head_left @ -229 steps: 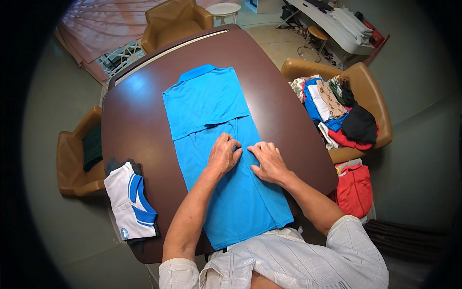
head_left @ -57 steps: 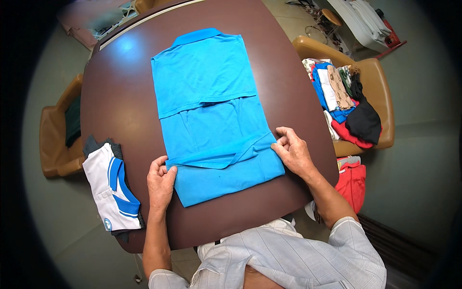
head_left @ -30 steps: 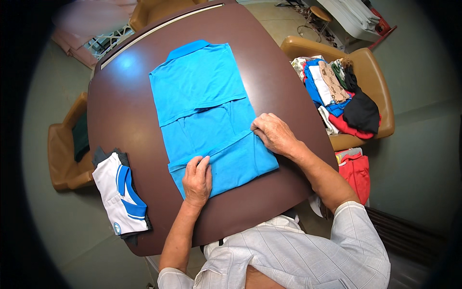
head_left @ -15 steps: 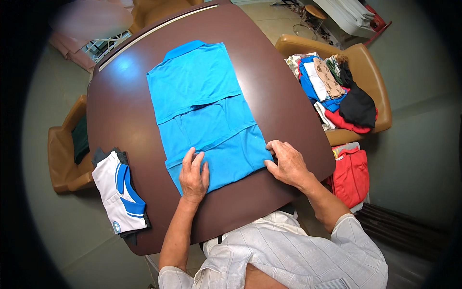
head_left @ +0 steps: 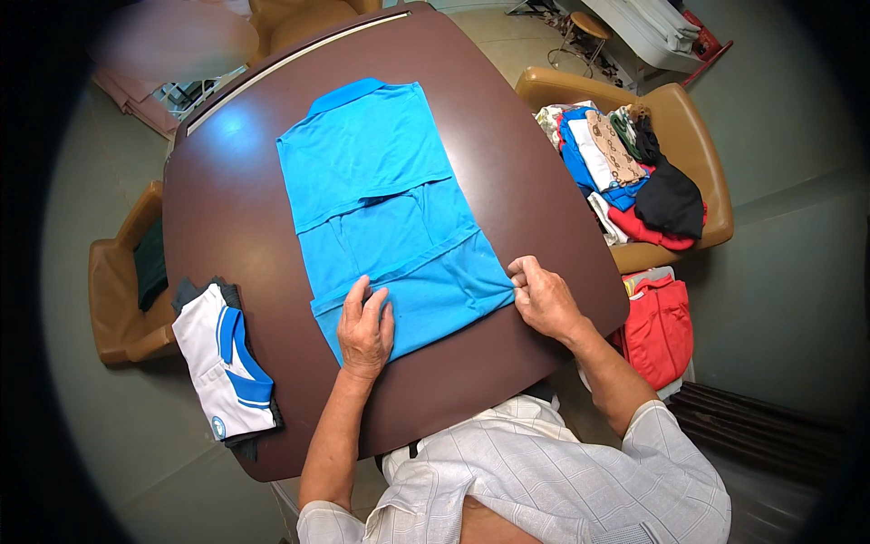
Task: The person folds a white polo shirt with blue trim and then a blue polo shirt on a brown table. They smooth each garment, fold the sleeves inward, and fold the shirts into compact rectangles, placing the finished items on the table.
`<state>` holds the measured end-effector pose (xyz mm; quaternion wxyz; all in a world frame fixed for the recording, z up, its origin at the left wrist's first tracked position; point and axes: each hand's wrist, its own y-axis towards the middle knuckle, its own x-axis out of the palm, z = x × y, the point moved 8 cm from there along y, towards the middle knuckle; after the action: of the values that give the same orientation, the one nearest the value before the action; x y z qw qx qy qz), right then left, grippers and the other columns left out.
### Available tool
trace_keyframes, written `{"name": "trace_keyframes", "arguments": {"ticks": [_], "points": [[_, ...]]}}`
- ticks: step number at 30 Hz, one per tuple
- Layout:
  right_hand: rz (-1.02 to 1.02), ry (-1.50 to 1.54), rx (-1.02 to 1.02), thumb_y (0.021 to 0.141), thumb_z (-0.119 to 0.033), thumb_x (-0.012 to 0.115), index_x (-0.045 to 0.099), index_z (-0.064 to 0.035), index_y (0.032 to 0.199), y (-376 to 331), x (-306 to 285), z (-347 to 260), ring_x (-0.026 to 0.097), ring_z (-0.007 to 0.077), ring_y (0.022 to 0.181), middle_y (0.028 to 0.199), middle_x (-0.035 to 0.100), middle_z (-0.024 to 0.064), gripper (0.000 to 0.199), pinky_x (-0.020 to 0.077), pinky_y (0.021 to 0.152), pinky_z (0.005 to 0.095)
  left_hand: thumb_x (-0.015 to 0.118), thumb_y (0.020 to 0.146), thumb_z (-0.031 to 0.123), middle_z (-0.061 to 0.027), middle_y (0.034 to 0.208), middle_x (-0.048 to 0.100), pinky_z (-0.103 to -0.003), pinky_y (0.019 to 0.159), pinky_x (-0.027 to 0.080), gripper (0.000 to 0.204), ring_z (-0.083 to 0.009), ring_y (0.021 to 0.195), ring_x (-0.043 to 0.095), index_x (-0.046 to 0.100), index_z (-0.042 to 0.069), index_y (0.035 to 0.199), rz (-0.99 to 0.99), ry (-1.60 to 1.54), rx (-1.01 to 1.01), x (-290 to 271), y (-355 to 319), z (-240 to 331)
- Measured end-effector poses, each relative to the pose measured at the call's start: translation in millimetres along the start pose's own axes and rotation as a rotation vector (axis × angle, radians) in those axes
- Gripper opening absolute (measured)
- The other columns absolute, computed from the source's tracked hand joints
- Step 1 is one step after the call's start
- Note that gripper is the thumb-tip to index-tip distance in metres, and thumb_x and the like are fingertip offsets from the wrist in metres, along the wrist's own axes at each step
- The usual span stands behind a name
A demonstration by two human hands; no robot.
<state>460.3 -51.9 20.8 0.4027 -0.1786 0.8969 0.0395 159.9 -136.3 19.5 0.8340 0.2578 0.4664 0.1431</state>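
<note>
A bright blue collared shirt (head_left: 376,227) lies on the brown table with its collar at the far end and its sides folded in. Its near end is turned up, forming a slanting fold across the lower part. My left hand (head_left: 364,331) rests on the near left part of the shirt, fingers extended over the cloth. At the near right corner, my right hand (head_left: 544,297) pinches the shirt's edge between thumb and fingers, and the cloth is drawn taut toward it.
Folded white and blue clothes (head_left: 227,367) lie at the table's left edge. Right of the brown table (head_left: 507,172), a tan chair (head_left: 702,136) holds a clothes heap. Red clothing (head_left: 659,331) sits below that chair. Another tan chair (head_left: 118,290) stands at left.
My right hand has closed on the shirt's near right corner and pulled it slightly outward to the right. My left hand has stayed in place.
</note>
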Motion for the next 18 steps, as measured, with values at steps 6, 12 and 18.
{"name": "trace_keyframes", "arguments": {"ticks": [6,12,18], "points": [[-0.086,0.110,-0.013,0.091,-0.006,0.070,0.054,-0.0050,0.133,-9,-4,-11,0.069,0.0373,0.101,0.110,0.070,0.0164,0.045,0.0562,0.092,0.0486,0.087,0.085,0.013,-0.0218,0.134,0.064,-0.049,0.098,0.055,0.037,-0.0413,0.119,0.065,0.072,0.002,0.117,-0.095,-0.086,0.115,-4,-2,46],[-0.033,0.051,0.014,0.090,-0.005,0.071,0.053,-0.0078,0.139,-15,13,-17,0.067,0.0368,0.100,0.109,0.068,0.0161,0.053,0.0555,0.091,0.0495,0.090,0.082,0.020,-0.0170,0.134,0.065,-0.047,0.097,0.049,0.040,-0.0376,0.123,0.062,0.074,0.005,0.116,-0.253,-0.145,0.149,31,-8,92],[0.018,0.109,-0.009,0.089,0.003,0.064,0.054,-0.0038,0.137,-10,4,-13,0.070,0.0390,0.097,0.102,0.071,0.0182,0.049,0.0564,0.090,0.0499,0.081,0.089,0.014,-0.0093,0.124,0.071,-0.044,0.091,0.049,0.021,-0.0309,0.117,0.065,0.077,0.007,0.109,-0.170,-0.101,0.167,41,-12,83]]}}
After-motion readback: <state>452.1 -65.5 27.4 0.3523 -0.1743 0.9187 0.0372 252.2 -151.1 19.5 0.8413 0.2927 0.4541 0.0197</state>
